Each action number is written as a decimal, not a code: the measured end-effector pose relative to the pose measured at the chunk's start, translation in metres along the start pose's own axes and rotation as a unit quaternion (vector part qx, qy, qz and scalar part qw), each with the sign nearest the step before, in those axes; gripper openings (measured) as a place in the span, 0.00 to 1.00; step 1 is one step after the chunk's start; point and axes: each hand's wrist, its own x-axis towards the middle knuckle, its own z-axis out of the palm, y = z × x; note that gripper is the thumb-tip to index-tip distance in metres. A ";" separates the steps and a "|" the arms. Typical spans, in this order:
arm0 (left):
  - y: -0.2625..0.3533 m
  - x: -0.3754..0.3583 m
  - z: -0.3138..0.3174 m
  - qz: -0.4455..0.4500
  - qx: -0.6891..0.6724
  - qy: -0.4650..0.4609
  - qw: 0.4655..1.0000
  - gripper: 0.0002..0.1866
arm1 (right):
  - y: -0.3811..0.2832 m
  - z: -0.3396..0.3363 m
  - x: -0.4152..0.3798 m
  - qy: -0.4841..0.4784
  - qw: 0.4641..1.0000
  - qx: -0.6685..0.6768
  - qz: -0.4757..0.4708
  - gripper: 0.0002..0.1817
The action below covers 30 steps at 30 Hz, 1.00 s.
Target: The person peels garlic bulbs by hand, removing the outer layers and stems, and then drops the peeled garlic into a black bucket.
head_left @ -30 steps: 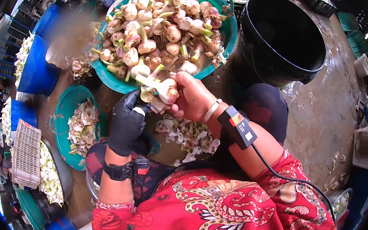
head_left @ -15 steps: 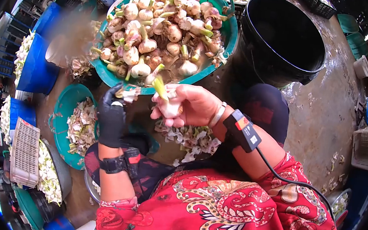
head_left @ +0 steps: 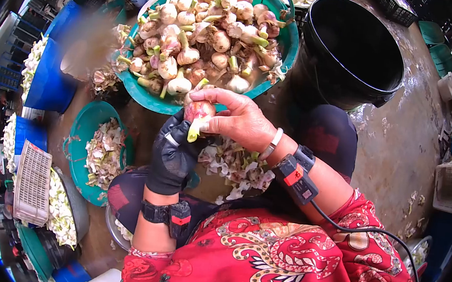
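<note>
A garlic bulb (head_left: 198, 110) with reddish skin and a short yellow-green stem stands between my two hands, its stem toward me. My right hand (head_left: 242, 122), bare, is closed on the bulb from the right, fingers over its top. In a black glove with a white band on one finger, my left hand (head_left: 170, 160) is closed against the bulb's lower left side; its fingertips are partly hidden. Just beyond, a green tub (head_left: 150, 101) holds a heap of garlic bulbs (head_left: 206, 40) with cut stems. Below my hands lies a pile of garlic peelings (head_left: 237, 169).
A tall black bucket (head_left: 320, 79) stands at the upper right on the wet floor. To the left is a green basin (head_left: 80, 125) with peelings. Blue tubs (head_left: 50, 81) of garlic and a beige crate (head_left: 33, 181) line the far left. Another person's arm shows at the top left.
My left hand has moved right to meet the right hand, and the skin scrap it had is no longer visible. The bulb's stem now points toward me instead of up.
</note>
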 end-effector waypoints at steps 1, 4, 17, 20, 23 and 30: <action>0.000 0.002 -0.001 -0.059 -0.214 0.022 0.975 0.21 | 0.000 -0.001 0.000 0.045 0.992 -0.101 -0.055 0.19; 0.003 0.003 -0.005 -0.048 -0.187 0.052 0.980 0.21 | -0.004 -0.003 0.000 0.100 0.987 -0.119 -0.032 0.14; 0.008 -0.022 0.000 -0.002 -0.009 0.097 0.995 0.19 | -0.011 0.025 -0.020 0.110 0.847 -0.484 -0.191 0.05; 0.010 -0.027 0.002 -0.009 -0.089 0.074 0.993 0.19 | -0.015 0.034 -0.020 0.161 0.876 -0.433 -0.140 0.04; 0.014 -0.031 -0.002 -0.017 -0.197 0.015 0.980 0.21 | 0.009 0.020 -0.014 0.203 0.913 -0.354 0.014 0.06; 0.009 -0.031 -0.015 -0.018 -0.289 0.005 0.957 0.24 | 0.026 0.019 -0.038 0.109 0.959 -0.208 0.158 0.11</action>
